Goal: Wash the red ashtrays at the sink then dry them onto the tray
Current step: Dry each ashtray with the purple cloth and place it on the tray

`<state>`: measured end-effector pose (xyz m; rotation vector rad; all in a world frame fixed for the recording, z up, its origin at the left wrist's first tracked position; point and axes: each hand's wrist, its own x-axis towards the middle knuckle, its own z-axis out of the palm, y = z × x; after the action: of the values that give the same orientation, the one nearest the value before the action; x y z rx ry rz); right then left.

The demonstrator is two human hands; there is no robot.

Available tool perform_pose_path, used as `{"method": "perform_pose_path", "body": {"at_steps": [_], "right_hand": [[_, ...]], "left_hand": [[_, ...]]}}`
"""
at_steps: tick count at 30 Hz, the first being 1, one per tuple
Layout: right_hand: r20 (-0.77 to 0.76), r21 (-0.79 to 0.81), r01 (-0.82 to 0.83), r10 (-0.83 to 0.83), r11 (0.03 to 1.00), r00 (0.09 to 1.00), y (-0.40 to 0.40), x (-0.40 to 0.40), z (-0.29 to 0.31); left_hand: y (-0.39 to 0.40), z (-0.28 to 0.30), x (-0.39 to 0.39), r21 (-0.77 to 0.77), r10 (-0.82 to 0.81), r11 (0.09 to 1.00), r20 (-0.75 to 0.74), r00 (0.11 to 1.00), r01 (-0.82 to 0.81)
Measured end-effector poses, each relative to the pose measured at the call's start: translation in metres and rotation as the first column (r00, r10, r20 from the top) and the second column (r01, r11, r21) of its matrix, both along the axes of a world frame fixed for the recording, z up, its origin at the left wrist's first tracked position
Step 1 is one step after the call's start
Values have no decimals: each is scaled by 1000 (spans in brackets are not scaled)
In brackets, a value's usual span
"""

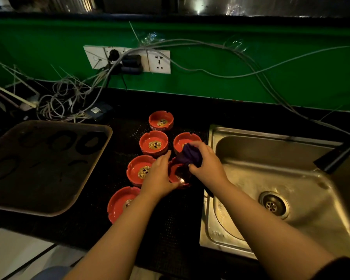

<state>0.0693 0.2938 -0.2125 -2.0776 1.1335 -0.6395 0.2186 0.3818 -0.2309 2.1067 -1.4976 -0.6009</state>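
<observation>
Left hand (pixel 158 176) gripping red ashtray (pixel 175 174) at frame centre on black counter (pixel 170 219). Right hand (pixel 206 164) clenched around purple cloth (pixel 190 155), pressed into that ashtray. Tray (pixel 101 142) at left; sink (pixel 271 178) at right.

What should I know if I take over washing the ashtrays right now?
Left hand holds one red ashtray on the counter. Right hand grips a purple cloth and presses it into that ashtray.
Five more ashtrays sit on the black counter between the tray and the sink, the nearest by the left forearm.
Done: none is on the tray yet.
Left: finish wiping this one, set it on the tray, then do the others.
</observation>
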Motion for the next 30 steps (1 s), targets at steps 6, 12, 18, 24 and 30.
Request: {"method": "perform_pose_path", "body": {"at_steps": [6,12,18,24,30], "right_hand": [[-234,-164,-64,25,984,972,7,8,-18],[-502,-276,-256,88,927,860,15,18,-25],[-425,-25,-245,211,969,880,9,31,-26],[-523,-75,-463,360,883,772,-5,22,-19],[-354,-97,-57,19,994,935,8,46,-23]], "left_hand": [[-2,3,1,74,57,996,5,998,-57],[-2,-4,2,73,18,997,13,1000,-19],[-4,-3,7,44,19,999,-15,1000,-18],[-6,-4,10,105,40,994,-47,998,-35],[-7,3,6,50,23,998,-16,1000,-22]]}}
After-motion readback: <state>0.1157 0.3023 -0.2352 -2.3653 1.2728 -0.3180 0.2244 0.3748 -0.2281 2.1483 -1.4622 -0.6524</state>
